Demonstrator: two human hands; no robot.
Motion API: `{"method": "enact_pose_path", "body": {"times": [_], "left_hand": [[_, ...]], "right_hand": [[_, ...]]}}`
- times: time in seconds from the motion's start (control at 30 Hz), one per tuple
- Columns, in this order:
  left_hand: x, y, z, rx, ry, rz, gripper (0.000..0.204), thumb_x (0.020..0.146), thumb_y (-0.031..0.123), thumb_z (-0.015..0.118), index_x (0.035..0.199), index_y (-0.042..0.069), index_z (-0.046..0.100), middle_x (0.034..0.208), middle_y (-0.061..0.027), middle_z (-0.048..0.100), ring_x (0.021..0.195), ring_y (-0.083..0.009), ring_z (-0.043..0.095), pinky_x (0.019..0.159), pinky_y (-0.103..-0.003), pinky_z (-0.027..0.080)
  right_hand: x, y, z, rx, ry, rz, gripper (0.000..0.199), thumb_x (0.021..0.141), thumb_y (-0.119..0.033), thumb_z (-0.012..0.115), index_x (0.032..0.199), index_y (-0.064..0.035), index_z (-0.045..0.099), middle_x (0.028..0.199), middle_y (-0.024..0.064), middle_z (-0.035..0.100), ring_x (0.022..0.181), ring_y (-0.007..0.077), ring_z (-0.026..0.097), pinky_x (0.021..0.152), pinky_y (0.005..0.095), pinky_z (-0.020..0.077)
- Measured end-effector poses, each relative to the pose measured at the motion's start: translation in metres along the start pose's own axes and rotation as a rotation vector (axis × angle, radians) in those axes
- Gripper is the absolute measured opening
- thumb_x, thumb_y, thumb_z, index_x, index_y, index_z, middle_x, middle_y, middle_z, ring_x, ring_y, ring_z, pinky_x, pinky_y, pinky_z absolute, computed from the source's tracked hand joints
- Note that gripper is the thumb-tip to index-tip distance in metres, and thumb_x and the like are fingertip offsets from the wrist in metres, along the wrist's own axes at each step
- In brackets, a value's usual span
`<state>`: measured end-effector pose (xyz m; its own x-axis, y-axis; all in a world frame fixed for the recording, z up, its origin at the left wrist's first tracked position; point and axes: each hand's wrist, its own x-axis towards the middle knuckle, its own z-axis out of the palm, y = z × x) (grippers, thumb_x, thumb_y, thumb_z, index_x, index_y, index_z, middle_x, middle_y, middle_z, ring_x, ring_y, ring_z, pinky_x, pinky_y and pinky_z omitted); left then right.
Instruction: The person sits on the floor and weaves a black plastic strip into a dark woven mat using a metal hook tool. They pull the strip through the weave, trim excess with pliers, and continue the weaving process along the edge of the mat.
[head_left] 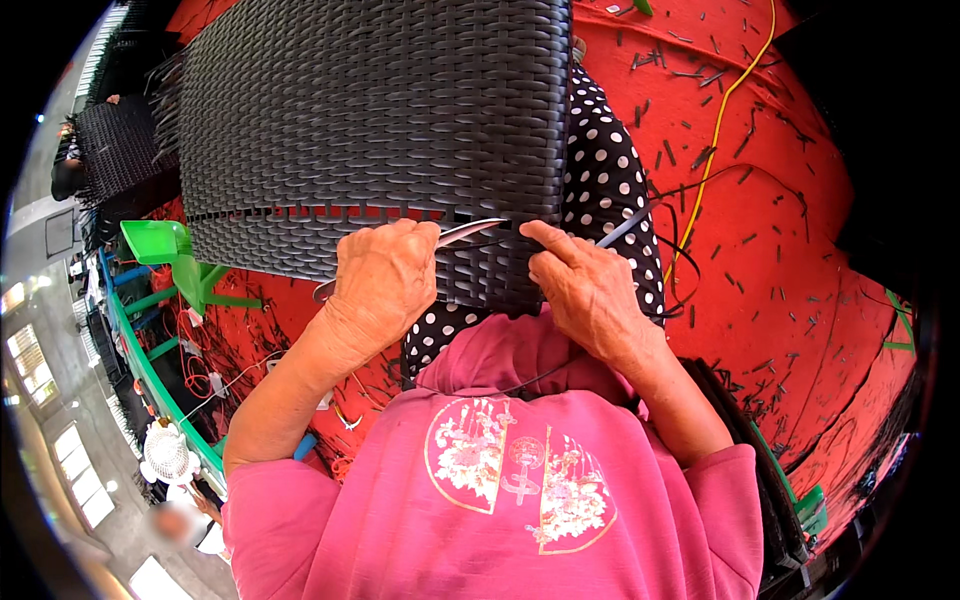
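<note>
A black woven wicker panel [370, 110] stands in front of me, its right edge against polka-dot trousers [605, 150] on my legs. A gap runs across the weave in its lower part, and red shows through. My left hand [385, 270] is closed around a curved, pointed metal tool [472, 229]. The tool's tip lies over the gap near the panel's right edge. My right hand [590, 285] is at that edge, forefinger against the weave, its other fingers curled round a flat grey plastic strip [627, 226]. The strip trails off to the right.
Red cloth [745, 300] covers the floor, strewn with short dark offcuts. A yellow cord [712, 150] crosses it on the right. Left of the panel are a green plastic stool [190, 270] and a green rail [150, 370]. Another person's hand [113, 99] touches a second woven panel [122, 145].
</note>
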<state>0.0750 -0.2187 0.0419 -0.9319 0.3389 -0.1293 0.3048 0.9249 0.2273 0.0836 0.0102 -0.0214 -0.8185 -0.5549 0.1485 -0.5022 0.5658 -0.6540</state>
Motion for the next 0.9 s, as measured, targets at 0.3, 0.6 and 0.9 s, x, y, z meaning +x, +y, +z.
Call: {"method": "enact_pose_path", "body": {"times": [0.3, 0.6, 0.9], "left_hand": [[0.002, 0.011, -0.004, 0.156, -0.048, 0.016, 0.006, 0.079, 0.007, 0.06, 0.074, 0.005, 0.059, 0.066, -0.0131, 0.061, 0.061, -0.033, 0.062, 0.055, -0.041, 0.049], [0.018, 0.02, 0.009, 0.114, -0.058, 0.016, 0.013, 0.079, 0.008, 0.058, 0.067, 0.004, 0.057, 0.062, -0.014, 0.06, 0.06, -0.0336, 0.062, 0.055, -0.041, 0.049], [0.027, -0.021, 0.023, -0.488, -0.175, -0.015, 0.012, 0.08, 0.008, 0.059, 0.084, -0.001, 0.066, 0.061, -0.0127, 0.056, 0.052, -0.0183, 0.055, 0.052, -0.031, 0.043]], "right_hand": [[-0.006, 0.006, 0.01, 0.039, 0.068, -0.017, 0.01, 0.071, -0.003, 0.063, 0.077, -0.0053, 0.055, 0.119, 0.0109, 0.061, 0.083, 0.0262, 0.066, 0.066, 0.0355, 0.0521], [-0.004, 0.005, 0.009, 0.226, 0.166, 0.022, 0.006, 0.077, -0.003, 0.062, 0.08, -0.003, 0.057, 0.111, 0.0113, 0.062, 0.068, 0.0242, 0.061, 0.059, 0.0331, 0.049], [-0.002, 0.018, -0.014, 0.515, 0.216, 0.523, 0.008, 0.082, -0.007, 0.065, 0.082, 0.0005, 0.065, 0.061, 0.008, 0.061, 0.052, 0.0123, 0.055, 0.051, 0.0281, 0.0432]]}}
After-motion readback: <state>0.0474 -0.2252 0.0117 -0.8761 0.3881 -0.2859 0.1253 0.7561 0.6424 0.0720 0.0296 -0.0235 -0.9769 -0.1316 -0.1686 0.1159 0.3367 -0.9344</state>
